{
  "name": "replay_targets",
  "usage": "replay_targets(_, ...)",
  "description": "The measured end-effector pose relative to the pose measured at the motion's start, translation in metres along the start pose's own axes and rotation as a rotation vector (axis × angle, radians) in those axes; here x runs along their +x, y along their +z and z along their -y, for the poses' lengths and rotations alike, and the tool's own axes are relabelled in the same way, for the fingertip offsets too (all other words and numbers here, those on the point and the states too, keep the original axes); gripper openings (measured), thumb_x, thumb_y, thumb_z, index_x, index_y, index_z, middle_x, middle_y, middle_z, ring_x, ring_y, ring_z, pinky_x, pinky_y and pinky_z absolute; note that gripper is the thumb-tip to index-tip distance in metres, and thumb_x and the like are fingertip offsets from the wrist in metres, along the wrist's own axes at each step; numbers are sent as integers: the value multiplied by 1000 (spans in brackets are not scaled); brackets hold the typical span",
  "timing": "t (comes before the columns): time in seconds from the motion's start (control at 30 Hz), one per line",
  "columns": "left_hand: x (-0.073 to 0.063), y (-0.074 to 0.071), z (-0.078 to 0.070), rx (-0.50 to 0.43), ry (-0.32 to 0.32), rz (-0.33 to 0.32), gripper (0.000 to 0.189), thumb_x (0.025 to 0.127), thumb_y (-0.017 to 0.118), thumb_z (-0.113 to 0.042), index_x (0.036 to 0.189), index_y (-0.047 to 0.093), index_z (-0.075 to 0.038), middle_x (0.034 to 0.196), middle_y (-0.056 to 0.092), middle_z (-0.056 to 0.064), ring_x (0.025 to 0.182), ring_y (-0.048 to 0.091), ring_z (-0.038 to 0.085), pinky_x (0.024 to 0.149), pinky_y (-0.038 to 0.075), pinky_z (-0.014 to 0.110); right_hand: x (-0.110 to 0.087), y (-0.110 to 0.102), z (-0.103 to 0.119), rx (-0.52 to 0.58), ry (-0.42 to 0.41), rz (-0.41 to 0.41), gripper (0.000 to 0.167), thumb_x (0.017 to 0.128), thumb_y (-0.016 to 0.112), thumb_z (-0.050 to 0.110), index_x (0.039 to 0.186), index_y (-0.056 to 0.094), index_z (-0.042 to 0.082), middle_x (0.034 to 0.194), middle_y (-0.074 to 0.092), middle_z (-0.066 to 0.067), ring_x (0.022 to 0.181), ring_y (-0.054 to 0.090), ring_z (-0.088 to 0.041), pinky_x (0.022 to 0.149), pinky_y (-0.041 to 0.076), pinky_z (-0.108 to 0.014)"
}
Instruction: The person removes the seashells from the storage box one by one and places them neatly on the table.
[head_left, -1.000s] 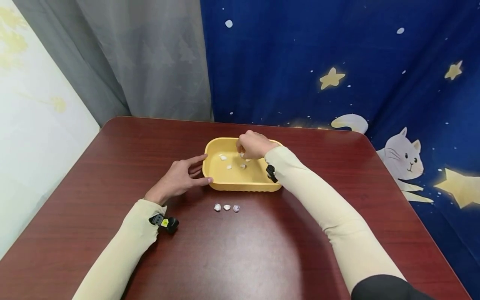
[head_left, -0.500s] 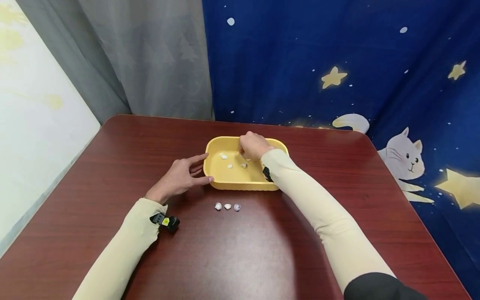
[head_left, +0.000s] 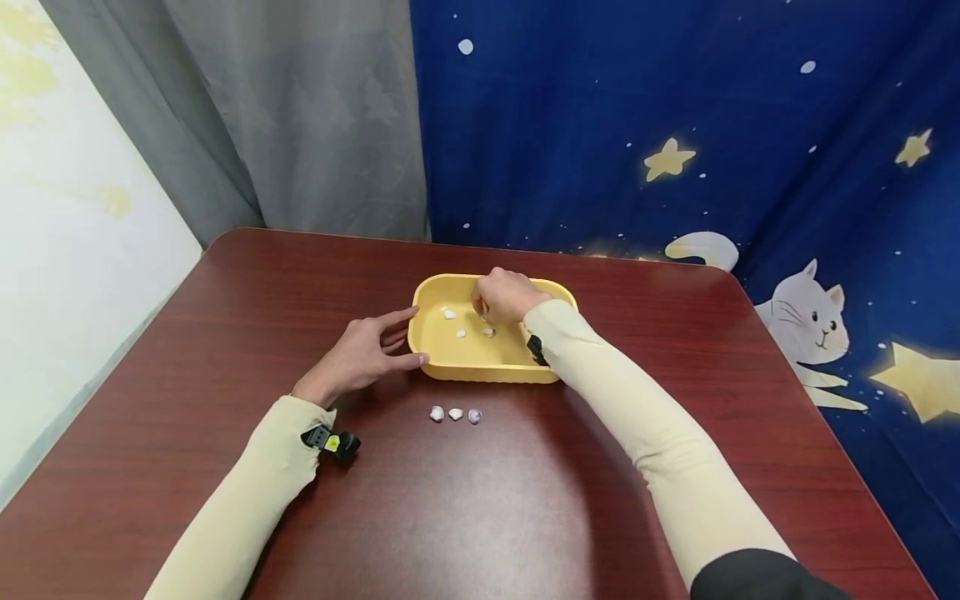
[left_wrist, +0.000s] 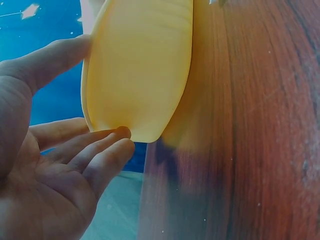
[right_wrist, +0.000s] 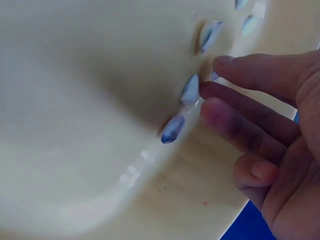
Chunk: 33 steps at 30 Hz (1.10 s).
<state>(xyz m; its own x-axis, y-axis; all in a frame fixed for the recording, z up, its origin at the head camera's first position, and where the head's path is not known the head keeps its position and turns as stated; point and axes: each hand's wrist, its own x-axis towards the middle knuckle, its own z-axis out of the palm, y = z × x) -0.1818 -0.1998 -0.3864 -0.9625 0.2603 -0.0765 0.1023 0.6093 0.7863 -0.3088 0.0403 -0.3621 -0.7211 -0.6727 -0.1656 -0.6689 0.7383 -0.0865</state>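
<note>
From above, the left hand [head_left: 360,357] braces the yellow tray [head_left: 457,365] on the table [head_left: 480,492] — fingers straight, steadying it. Its wrist view confirms that. The right hand [right_wrist: 260,125] reaches among the shells [right_wrist: 190,90] inside — whether it pinches one, I cannot tell.

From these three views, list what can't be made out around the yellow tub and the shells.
- Right hand, head view: its fingertips and any shell under them are hidden by its own knuckles.
- Right wrist view: the fingertips near one shell are blurred, so contact is unclear.
- Left wrist view: the yellow tub fills the frame and hides its inside.
- Shells on the table: too small for detail.
</note>
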Motion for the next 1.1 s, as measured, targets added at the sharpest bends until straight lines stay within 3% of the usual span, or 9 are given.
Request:
replay_targets(0.4, 1, 0, -1, 9, 17, -7, 89, 82, 82, -44, 154, 42, -12, 155, 48, 14, 135, 57, 24, 107, 51, 39, -6, -22, 2, 37, -48, 21, 18, 84, 64, 4, 91, 76, 14, 87, 70, 0, 78, 61, -16, 64, 51, -27)
replay_targets(0.6, 0, 1, 1, 6, 3, -3, 89, 82, 82, -43, 155, 40, -13, 156, 46, 14, 136, 56, 25, 108, 51, 40, -17, -34, 1, 74, -59, 31, 18, 85, 64, 7, 98, 77, 13, 88, 71, -1, 79, 62, -16, 67, 52, -27)
replay_targets(0.83, 2, 3, 1, 2, 26, 3, 89, 82, 82, -43, 155, 40, -12, 157, 45, 15, 136, 56, 26, 109, 50, 41, -37, -39, -3, 131, -80, -16, 13, 87, 70, 11, 98, 76, 14, 91, 74, -1, 79, 66, -16, 72, 56, -28)
replay_targets(1.1, 0, 1, 1, -10, 19, -1, 89, 82, 82, -41, 154, 41, -10, 157, 45, 15, 135, 56, 27, 107, 51, 41, -55, -39, 4, 169, -141, -89, 13, 81, 69, 5, 91, 73, 12, 82, 69, 0, 78, 61, -15, 71, 52, -27)
